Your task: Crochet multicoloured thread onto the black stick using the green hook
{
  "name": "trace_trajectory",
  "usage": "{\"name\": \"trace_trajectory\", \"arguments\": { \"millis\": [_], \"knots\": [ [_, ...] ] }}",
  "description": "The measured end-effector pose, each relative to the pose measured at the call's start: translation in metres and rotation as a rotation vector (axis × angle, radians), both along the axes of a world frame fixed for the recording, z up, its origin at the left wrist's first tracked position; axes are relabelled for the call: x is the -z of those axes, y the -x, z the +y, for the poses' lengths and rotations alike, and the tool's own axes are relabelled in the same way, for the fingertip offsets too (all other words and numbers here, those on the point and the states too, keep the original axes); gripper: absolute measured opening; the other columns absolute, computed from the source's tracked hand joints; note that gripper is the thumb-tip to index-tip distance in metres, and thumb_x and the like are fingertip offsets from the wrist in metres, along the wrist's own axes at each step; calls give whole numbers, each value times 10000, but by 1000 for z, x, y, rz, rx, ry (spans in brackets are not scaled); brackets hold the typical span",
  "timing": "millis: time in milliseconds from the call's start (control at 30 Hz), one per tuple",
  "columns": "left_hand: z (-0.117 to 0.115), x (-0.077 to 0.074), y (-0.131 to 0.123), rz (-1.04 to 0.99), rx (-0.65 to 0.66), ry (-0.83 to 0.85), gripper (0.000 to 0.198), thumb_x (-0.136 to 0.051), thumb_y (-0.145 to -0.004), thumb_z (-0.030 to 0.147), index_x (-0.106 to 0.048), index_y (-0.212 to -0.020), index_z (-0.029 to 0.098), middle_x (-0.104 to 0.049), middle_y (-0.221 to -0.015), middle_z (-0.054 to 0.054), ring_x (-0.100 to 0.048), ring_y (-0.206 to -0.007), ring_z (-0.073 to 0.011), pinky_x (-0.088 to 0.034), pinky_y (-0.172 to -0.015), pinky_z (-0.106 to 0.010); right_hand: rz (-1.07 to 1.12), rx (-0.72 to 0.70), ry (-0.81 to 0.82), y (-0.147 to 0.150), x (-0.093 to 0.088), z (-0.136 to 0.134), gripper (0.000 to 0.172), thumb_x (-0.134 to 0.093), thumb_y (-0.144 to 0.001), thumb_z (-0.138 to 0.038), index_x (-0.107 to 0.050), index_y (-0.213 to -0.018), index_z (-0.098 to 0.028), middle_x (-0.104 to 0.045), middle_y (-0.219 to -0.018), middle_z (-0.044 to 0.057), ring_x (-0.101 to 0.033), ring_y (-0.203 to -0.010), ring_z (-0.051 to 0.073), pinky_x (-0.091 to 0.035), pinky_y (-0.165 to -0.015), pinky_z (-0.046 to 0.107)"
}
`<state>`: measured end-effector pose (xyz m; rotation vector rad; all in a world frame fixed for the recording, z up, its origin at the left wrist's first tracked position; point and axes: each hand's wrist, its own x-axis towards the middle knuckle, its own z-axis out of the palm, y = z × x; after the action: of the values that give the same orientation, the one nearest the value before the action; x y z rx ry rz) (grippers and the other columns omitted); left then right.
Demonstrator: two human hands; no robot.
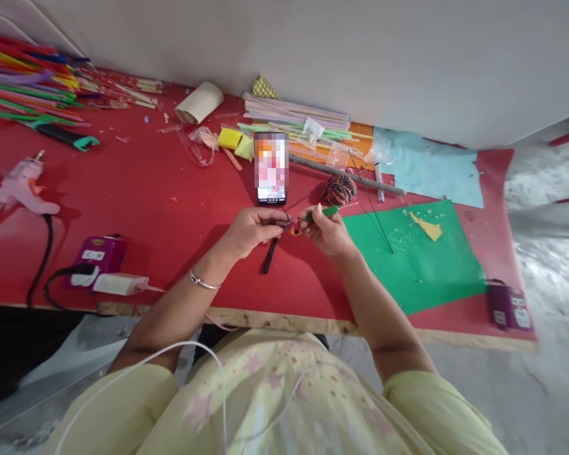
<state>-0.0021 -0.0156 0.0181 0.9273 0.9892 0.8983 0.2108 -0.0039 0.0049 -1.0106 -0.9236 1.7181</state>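
Observation:
Close to the middle of the red table, my right hand (pixel 329 232) grips the green handle of a crochet hook (pixel 329 212). The hook's thin shaft points left toward a small piece of dark multicoloured yarn work (pixel 294 230). My left hand (pixel 253 232) pinches that yarn work between thumb and fingers. Just beyond my right hand lies a ball of multicoloured yarn (pixel 340 190). A phone (pixel 271 170) with a lit screen lies directly ahead of both hands. Below my left fingertips is a narrow black object (pixel 269 256) whose kind I cannot make out.
To the left are a pink glue gun (pixel 26 186), a purple socket box (pixel 95 259) and coloured pipe cleaners (pixel 23 82). A cardboard tube (pixel 199 103) and pastel straws (pixel 296 114) lie at the back. A green sheet (pixel 408 272) and another socket box (pixel 509 306) are on the right.

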Motion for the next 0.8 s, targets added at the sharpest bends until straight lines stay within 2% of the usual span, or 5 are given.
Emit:
{"name": "trace_trajectory", "arguments": {
  "millis": [133,500,800],
  "knots": [
    [0,-5,-1,32,15,-15,329,-839,-688,259,-852,-992,135,-726,-630,-36,-569,-509,-99,-376,-470,-223,-28,0,5,-3,1,2,596,-860,-713,-773,-749,-816,-196,-690,-644,-12,-578,-531,82,-465,-505,216],
    [1,-2,0,99,30,-16,341,-826,-727,294,-854,-1033,145,-749,-663,-49,-564,-500,-93,-370,-461,-223,-95,-3,-56,-4,0,1,609,-823,-735,-797,-738,-796,-197,-663,-645,-11,-546,-537,90,-442,-507,242],
    [1,-4,-1,64,4,22,246,-828,-712,264,-849,-924,142,-736,-630,-54,-584,-493,-103,-358,-445,-226,-143,1,-114,-7,7,0,556,-816,-787,-751,-768,-791,-198,-675,-634,-1,-556,-535,98,-424,-505,244]
  ]
}}
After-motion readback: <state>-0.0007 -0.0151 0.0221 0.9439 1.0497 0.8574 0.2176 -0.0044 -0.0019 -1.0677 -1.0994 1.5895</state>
